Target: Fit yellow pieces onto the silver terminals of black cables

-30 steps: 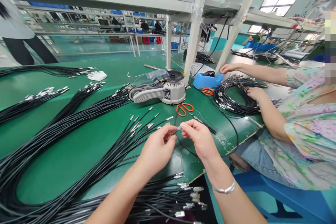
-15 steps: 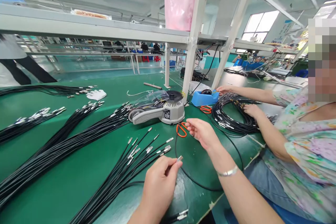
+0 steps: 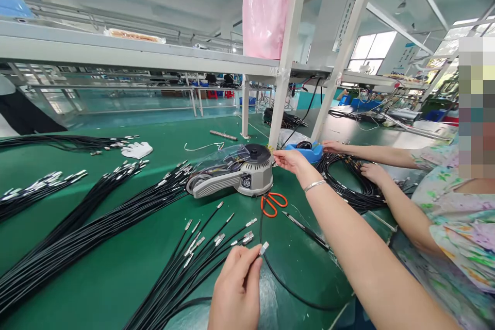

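Note:
Between thumb and forefinger, my left hand pinches a black cable by its end; the metal connector sticks out past the fingertips. My right hand reaches out to the right side of a round grey tape dispenser, by the white post. Its fingers are pinched together, and what they hold, if anything, is too small to make out. Scissors with orange handles lie in front of the dispenser. A slim craft knife rests partly beneath my right forearm. Loose cables with metal ends lie left of my left hand.
Thick bundles of black cables cover the left of the green table, near a white glove. On the right, a co-worker's hands handle a cable coil beside a blue tape holder. A white post supports the shelf.
My right hand has moved forward from above the scissors to the dispenser's right side, uncovering the scissors' handles and the knife. My left hand still holds the cable end, slightly lower in view.

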The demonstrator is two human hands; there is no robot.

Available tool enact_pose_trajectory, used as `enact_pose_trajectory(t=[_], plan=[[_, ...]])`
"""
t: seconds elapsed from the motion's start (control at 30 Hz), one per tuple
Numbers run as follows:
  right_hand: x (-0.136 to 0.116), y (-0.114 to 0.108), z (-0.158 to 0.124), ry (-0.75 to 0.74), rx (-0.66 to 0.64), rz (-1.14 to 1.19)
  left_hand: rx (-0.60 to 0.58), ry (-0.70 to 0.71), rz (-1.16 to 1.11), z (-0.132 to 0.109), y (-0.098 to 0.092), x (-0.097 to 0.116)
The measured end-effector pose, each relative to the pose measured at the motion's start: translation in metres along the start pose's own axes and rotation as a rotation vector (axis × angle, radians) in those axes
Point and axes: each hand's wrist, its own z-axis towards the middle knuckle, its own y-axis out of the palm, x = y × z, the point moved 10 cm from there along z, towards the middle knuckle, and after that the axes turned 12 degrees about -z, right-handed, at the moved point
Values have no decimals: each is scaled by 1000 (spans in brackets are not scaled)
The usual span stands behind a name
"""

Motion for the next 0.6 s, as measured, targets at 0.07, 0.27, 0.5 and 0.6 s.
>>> enact_pose_trajectory(t=[0.07, 0.27, 0.5, 0.6], plan=[[8, -6, -23, 22, 34, 19, 62, -39, -12, 0, -5, 0], [67, 0, -186, 13, 63, 148, 240, 0, -72, -4, -16, 10], [98, 32, -273, 76, 35, 223, 200, 209, -6, -13, -9, 31], [90, 33, -270, 51, 32, 199, 182, 275, 14, -16, -8, 38]])
